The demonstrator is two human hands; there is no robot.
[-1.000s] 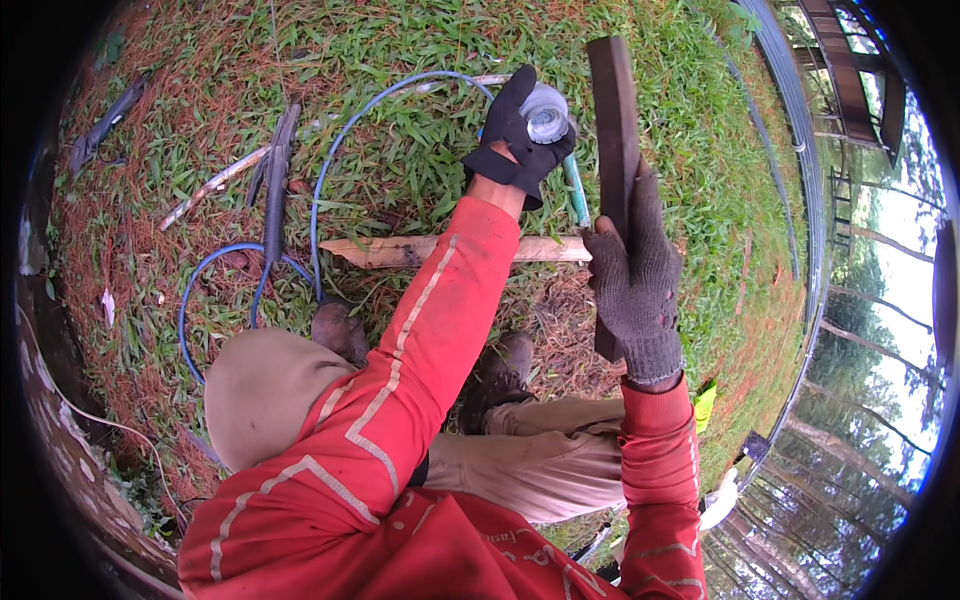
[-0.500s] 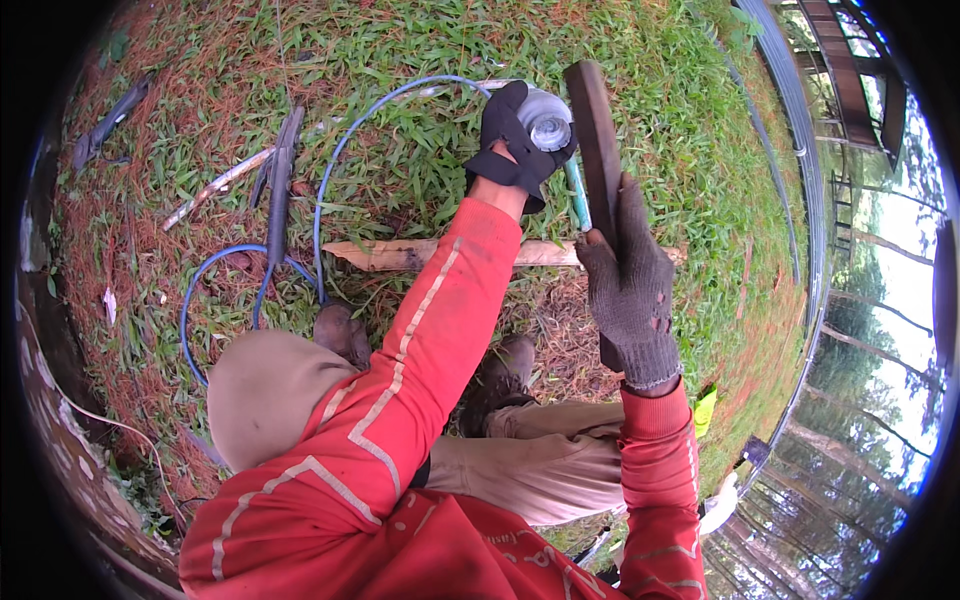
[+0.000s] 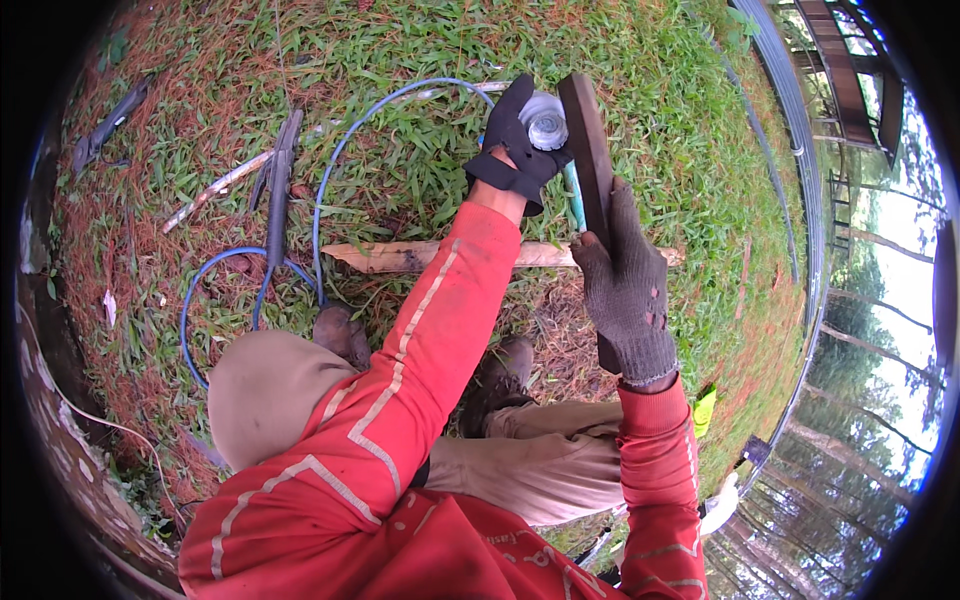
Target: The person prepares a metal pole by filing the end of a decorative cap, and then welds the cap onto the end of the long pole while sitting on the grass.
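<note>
My left hand (image 3: 518, 145), in a black glove, grips a translucent round piece (image 3: 548, 126) with a ringed top; a light teal pipe (image 3: 575, 200) shows below it, and how they join is hidden. My right hand (image 3: 625, 270), in a worn grey knit glove, is closed on a long dark flat bar (image 3: 588, 140), whose upper end is beside the round piece; whether they touch I cannot tell. Under my arms a split length of pale wood (image 3: 370, 255) lies on the grass. A blue hose (image 3: 350, 130) loops toward my left hand.
Dark grey tubing (image 3: 285, 180), a whitish stick (image 3: 220, 185) and another dark object (image 3: 110, 120) lie at the left. Long blue-grey strips (image 3: 800, 180) run along the right, before a wooden structure (image 3: 835, 60) and trees. My boots and a concrete edge (image 3: 70, 430) show below and left.
The bar in my right hand has moved down and left, closer to the round piece. My left hand shifted slightly, still holding that piece.
</note>
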